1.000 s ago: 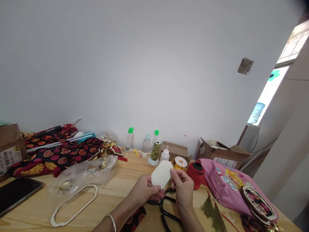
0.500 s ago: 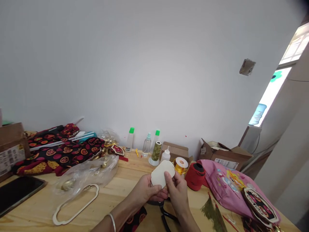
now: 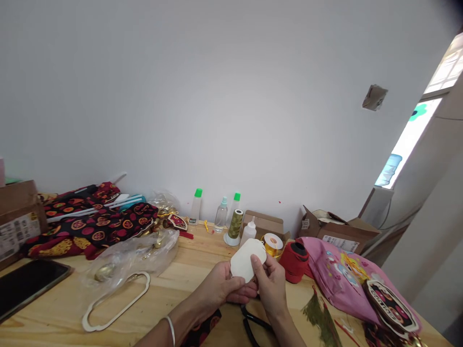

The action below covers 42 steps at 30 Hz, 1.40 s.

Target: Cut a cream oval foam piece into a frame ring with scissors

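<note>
A pale cream flat plate with clipped corners point(image 3: 242, 262) is held up in front of me over the table. My left hand point(image 3: 220, 284) grips its lower left edge, thumb in front and fingers curled behind. On the right side, my right hand point(image 3: 270, 284) pinches it with the thumb pressed on its face. Beneath the hands lie the black handles of what look like scissors point(image 3: 253, 325), partly hidden. A piece of dark patterned cloth point(image 3: 204, 327) shows under my left forearm.
Left are a scalloped wooden frame point(image 3: 117, 303), a clear plastic bag point(image 3: 141, 250), a phone point(image 3: 31, 284) and patterned fabric point(image 3: 104, 226). Behind stand a green thread spool point(image 3: 236, 225) and a white squeeze bottle point(image 3: 249, 232). Right are red thread point(image 3: 294, 262), a pink bag point(image 3: 329, 284) and green tassels point(image 3: 320, 315).
Both hands still hold the cream plate and sit slightly further right in view. The whole scene has shifted a little with the head.
</note>
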{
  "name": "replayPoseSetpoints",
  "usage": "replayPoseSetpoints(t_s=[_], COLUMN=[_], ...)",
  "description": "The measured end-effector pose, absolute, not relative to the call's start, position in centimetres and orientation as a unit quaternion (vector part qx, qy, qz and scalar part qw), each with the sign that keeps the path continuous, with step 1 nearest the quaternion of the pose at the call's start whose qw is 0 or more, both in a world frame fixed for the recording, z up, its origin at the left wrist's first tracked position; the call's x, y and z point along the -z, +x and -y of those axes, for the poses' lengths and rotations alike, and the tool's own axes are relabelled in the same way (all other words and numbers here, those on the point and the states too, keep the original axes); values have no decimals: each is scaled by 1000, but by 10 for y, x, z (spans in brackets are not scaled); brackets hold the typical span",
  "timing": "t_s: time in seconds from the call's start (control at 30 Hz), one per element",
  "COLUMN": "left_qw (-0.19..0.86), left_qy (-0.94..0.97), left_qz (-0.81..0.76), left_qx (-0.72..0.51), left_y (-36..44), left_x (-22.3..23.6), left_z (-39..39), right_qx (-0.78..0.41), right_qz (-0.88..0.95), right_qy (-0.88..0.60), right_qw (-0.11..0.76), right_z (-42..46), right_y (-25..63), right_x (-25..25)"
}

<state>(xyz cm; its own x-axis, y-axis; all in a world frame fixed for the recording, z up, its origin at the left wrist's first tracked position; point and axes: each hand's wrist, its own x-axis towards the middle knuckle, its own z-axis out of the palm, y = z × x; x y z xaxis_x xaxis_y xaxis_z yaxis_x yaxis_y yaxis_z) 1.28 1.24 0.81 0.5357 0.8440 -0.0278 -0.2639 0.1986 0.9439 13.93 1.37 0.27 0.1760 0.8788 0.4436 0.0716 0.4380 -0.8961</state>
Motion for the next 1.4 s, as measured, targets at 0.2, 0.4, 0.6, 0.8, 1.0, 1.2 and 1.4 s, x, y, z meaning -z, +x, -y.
replayPoseSetpoints(t_s=[0.2,0.4,0.6,0.8,1.0,1.2,1.4], left_qw=[730,749,735,734,738,729,725], left_qy=[497,489,500,499,501,505,515], left_qz=[-273,-257,-273,-275,-266,-284,-283], left_qx=[-382,-365,-369,-370,-364,-365,-360], left_y=[12,9,9,10,9,9,8], left_x=[-8,-11,-8,-8,-8,-6,-5], left_z=[-12,-10,-11,-11,-12,-11,-13], right_qx=[-327,-368,-360,-334,-360,-328,-312], right_qz=[554,526,537,555,535,554,567], right_qy=[-418,-405,-409,-424,-418,-426,-430], right_qw=[641,651,643,633,640,636,630], right_z=[-9,-13,-10,-9,-10,-8,-7], right_y=[137,140,137,138,138,136,136], right_x=[-9,-6,-7,-8,-9,-11,-13])
